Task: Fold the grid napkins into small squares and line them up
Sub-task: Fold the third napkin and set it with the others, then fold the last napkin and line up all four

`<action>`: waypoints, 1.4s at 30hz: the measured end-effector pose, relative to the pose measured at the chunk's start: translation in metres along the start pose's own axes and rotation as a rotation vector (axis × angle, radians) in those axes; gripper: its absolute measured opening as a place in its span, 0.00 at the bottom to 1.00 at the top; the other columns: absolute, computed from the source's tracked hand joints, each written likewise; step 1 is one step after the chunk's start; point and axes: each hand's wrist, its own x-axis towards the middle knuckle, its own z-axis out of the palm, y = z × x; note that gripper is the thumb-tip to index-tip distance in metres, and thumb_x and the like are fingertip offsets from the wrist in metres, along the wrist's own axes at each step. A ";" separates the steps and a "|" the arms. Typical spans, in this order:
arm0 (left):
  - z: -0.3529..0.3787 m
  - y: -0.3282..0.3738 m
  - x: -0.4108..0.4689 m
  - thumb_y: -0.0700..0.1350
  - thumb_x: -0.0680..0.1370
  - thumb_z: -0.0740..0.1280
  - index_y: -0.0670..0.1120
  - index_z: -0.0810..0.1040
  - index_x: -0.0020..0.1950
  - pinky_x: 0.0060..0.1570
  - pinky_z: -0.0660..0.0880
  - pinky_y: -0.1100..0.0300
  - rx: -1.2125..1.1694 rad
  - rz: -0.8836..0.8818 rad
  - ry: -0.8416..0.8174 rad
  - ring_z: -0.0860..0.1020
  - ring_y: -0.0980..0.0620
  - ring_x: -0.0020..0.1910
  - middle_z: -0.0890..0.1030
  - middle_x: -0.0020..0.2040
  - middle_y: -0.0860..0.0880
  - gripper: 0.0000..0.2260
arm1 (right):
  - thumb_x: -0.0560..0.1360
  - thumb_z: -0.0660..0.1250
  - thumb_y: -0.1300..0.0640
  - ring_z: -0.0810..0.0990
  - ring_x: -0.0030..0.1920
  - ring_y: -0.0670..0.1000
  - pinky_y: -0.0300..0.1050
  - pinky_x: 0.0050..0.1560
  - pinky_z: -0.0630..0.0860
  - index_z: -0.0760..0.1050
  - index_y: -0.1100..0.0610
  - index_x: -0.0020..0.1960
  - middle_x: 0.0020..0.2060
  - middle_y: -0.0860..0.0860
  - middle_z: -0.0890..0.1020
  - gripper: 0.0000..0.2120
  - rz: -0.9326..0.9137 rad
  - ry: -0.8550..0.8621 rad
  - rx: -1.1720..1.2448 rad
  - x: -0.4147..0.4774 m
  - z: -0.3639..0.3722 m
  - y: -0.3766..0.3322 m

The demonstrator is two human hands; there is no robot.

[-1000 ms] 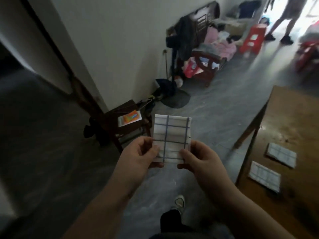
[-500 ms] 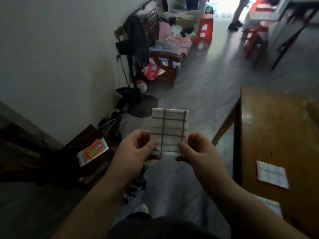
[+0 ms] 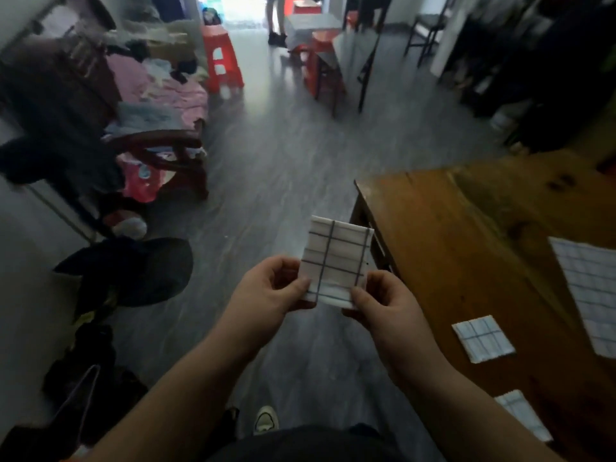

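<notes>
I hold a folded white napkin with dark grid lines (image 3: 335, 260) upright in the air, left of the wooden table (image 3: 450, 235). My left hand (image 3: 266, 291) pinches its lower left corner and my right hand (image 3: 383, 305) pinches its lower right corner. On the table lie two folded grid napkins, one (image 3: 483, 338) near the middle right and one (image 3: 521, 416) closer to me. A larger unfolded grid napkin (image 3: 590, 291) lies at the right edge of the view.
A fan (image 3: 133, 271) stands on the grey floor at the left. A wooden bench with clothes (image 3: 156, 105) lines the left wall. Red stools (image 3: 221, 60) and a person's legs (image 3: 276, 18) are far ahead. My shoe (image 3: 265, 423) shows below.
My view has swung to the right, bringing more of the table and the large unfolded napkin into sight. Both hands keep the same pinch on the folded napkin.
</notes>
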 end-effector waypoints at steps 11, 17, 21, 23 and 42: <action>0.120 0.002 0.160 0.36 0.79 0.69 0.41 0.83 0.52 0.45 0.81 0.58 0.268 -0.115 -0.477 0.86 0.50 0.43 0.87 0.45 0.46 0.04 | 0.80 0.67 0.58 0.84 0.51 0.44 0.44 0.50 0.83 0.77 0.48 0.56 0.51 0.47 0.84 0.07 0.101 0.555 0.140 0.079 -0.082 0.022; 0.231 -0.030 0.233 0.45 0.79 0.71 0.52 0.83 0.52 0.48 0.83 0.54 0.731 -0.002 -0.670 0.85 0.55 0.43 0.86 0.44 0.54 0.04 | 0.81 0.67 0.58 0.85 0.45 0.44 0.40 0.44 0.82 0.77 0.49 0.55 0.50 0.48 0.85 0.05 0.207 0.784 0.249 0.132 -0.158 0.069; 0.284 -0.057 0.267 0.50 0.79 0.71 0.51 0.81 0.55 0.39 0.78 0.67 1.007 0.064 -0.790 0.81 0.59 0.42 0.82 0.45 0.56 0.06 | 0.80 0.69 0.55 0.85 0.41 0.47 0.48 0.49 0.83 0.74 0.51 0.54 0.47 0.50 0.83 0.05 0.338 0.917 0.234 0.154 -0.190 0.098; 0.301 -0.073 0.279 0.49 0.79 0.71 0.50 0.79 0.54 0.34 0.75 0.68 1.074 0.044 -0.825 0.81 0.58 0.40 0.82 0.44 0.55 0.06 | 0.80 0.69 0.55 0.85 0.40 0.49 0.49 0.47 0.82 0.72 0.51 0.52 0.43 0.50 0.82 0.05 0.399 0.956 0.184 0.161 -0.198 0.110; 0.341 -0.126 0.379 0.44 0.81 0.65 0.51 0.80 0.60 0.53 0.76 0.57 1.498 0.222 -1.513 0.78 0.52 0.52 0.79 0.55 0.51 0.09 | 0.84 0.60 0.55 0.75 0.53 0.43 0.39 0.53 0.77 0.75 0.49 0.69 0.59 0.43 0.72 0.15 0.763 0.888 -0.273 0.233 -0.186 0.150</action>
